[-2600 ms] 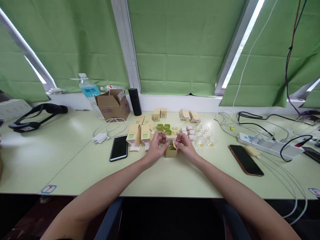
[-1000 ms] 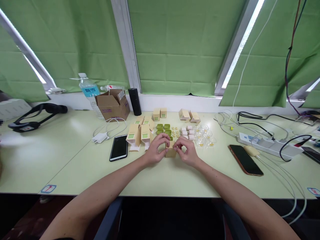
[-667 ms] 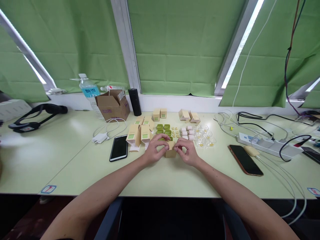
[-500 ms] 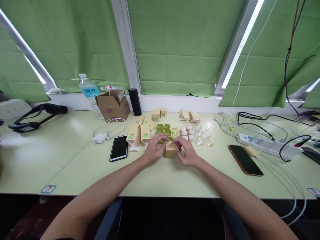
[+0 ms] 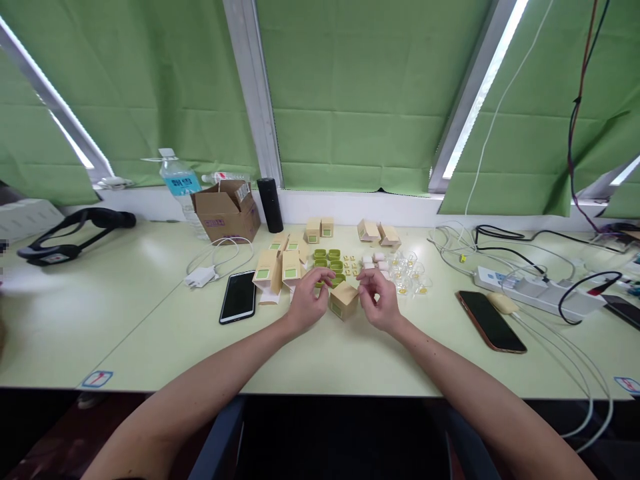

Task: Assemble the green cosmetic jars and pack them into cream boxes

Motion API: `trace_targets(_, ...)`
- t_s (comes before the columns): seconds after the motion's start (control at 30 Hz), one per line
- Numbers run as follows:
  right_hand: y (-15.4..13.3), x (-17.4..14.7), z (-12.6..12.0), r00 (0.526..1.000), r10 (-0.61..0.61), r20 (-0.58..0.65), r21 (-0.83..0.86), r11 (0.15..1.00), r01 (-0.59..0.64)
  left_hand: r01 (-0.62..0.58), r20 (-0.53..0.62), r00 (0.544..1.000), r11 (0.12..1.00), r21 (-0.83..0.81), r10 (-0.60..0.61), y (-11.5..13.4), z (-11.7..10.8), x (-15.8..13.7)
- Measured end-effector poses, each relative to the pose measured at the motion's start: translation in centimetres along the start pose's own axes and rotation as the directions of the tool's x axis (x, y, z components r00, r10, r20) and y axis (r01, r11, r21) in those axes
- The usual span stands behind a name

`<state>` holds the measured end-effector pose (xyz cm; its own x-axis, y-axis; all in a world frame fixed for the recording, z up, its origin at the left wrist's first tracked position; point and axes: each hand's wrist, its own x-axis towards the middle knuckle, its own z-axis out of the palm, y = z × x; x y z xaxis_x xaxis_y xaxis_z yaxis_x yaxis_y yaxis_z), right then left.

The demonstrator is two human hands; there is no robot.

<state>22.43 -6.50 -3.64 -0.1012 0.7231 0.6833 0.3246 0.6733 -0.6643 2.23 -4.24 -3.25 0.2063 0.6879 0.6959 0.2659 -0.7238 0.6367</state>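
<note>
A small kraft-paper box, closed on top, stands on the table between my hands, turned so a green label shows on its front left face. My left hand is just left of it, fingers bent and apart from the thumb, holding nothing. To the right, my right hand has loosely curled fingers close to the box's right corner; whether they touch it is unclear. Behind the hands are several green trays, tiny yellowish pieces, pale pink pieces and clear plastic covers.
Open-ended kraft boxes stand left of the trays, beside a black phone. More boxes are at the back. A brown carton, a black cylinder, another phone and a cabled power strip surround the area.
The small box has rotated, bringing its labelled face into view. My right hand has shifted slightly right, and its grip on the box has loosened.
</note>
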Motion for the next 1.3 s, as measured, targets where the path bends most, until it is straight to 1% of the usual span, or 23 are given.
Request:
trace_targets(0.07,-0.3,-0.2,0.5,1.000,0.015,0.004,0.032,0.999,-0.016,0.029,0.010,1.000,1.000,-0.002,-0.029,0.1,0.0,-0.1)
trace_targets(0.1,-0.4,-0.2,0.6,0.999,0.032,-0.028,0.028,0.999,-0.031,0.036,0.007,0.999,0.999,0.001,-0.036,0.1,0.0,-0.1)
trace_targets(0.17,-0.6,0.3,0.3,0.987,0.058,-0.152,0.017,0.998,-0.057,0.028,-0.009,1.000,0.999,0.032,-0.028,0.1,-0.1,-0.1)
trace_targets(0.23,-0.6,0.9,-0.3,0.957,0.068,-0.282,0.039,0.997,-0.060,0.005,-0.010,1.000,0.998,0.069,-0.005,0.1,-0.3,-0.1)
trace_targets(0.3,-0.5,1.4,-0.9,0.932,0.085,-0.351,0.086,0.995,-0.058,-0.010,0.028,1.000,0.996,0.087,0.008,0.1,-0.4,0.0)
trace_targets(0.37,-0.5,1.6,-1.2,0.927,0.101,-0.361,0.123,0.991,-0.061,-0.003,0.089,0.996,0.995,0.097,-0.005,0.2,-0.6,-0.1)
trace_targets(0.43,-0.6,1.5,-1.0,0.940,0.084,-0.331,0.120,0.992,-0.046,0.010,0.151,0.988,0.991,0.136,-0.031,0.4,-0.6,-0.2)
trace_targets(0.5,-0.8,1.0,-0.6,0.963,0.000,-0.271,0.064,0.998,0.018,0.011,0.223,0.973,0.983,0.181,-0.052,0.6,-0.5,-0.3)
trace_targets(0.57,-1.4,0.3,-0.2,0.972,-0.161,-0.170,-0.017,0.987,0.161,-0.001,0.306,0.950,0.977,0.212,-0.065,0.9,-0.4,-0.2)
trace_targets(0.6,-1.7,0.0,0.0,0.958,-0.265,-0.107,-0.050,0.964,0.261,-0.011,0.346,0.936,0.975,0.220,-0.068,1.0,-0.4,-0.2)
trace_targets(0.63,-2.2,-0.3,0.2,0.928,-0.370,-0.036,-0.069,0.928,0.367,-0.023,0.381,0.922,0.974,0.225,-0.066,1.1,-0.3,0.0)
trace_targets(0.7,-3.0,-0.9,0.5,0.836,-0.542,0.083,-0.067,0.834,0.547,-0.056,0.436,0.898,0.969,0.240,-0.056,1.2,-0.3,0.4)
trace_targets(0.77,-3.7,-1.4,0.8,0.755,-0.632,0.174,-0.056,0.759,0.648,-0.083,0.472,0.880,0.961,0.265,-0.054,1.4,-0.4,0.8)
trace_targets(0.83,-4.0,-1.7,1.0,0.703,-0.673,0.231,-0.054,0.712,0.700,-0.094,0.490,0.870,0.953,0.288,-0.062,1.5,-0.6,1.2)
trace_targets(0.9,-4.0,-1.9,1.2,0.678,-0.687,0.261,-0.060,0.689,0.722,-0.102,0.483,0.874,0.951,0.292,-0.054,1.7,-0.9,1.8)
trace_targets(1.0,-3.5,-2.0,1.3,0.678,-0.665,0.314,-0.077,0.694,0.716,-0.125,0.421,0.907,0.947,0.297,-0.012,2.1,-1.3,3.6)
trace_targets(1.1,-3.2,-1.9,1.3,0.687,-0.633,0.357,-0.101,0.705,0.702,-0.156,0.382,0.924,0.927,0.340,0.016,1.9,-1.4,7.0)
trace_targets(1.2,-3.4,-1.8,1.4,0.685,-0.633,0.360,-0.108,0.701,0.705,-0.131,0.349,0.936,0.883,0.450,-0.039,0.3,-1.2,11.4)
trace_targets(1.3,-3.7,-1.6,1.4,0.681,-0.651,0.336,-0.100,0.694,0.713,-0.117,0.348,0.931,0.809,0.577,-0.114,-2.5,-0.4,15.3)
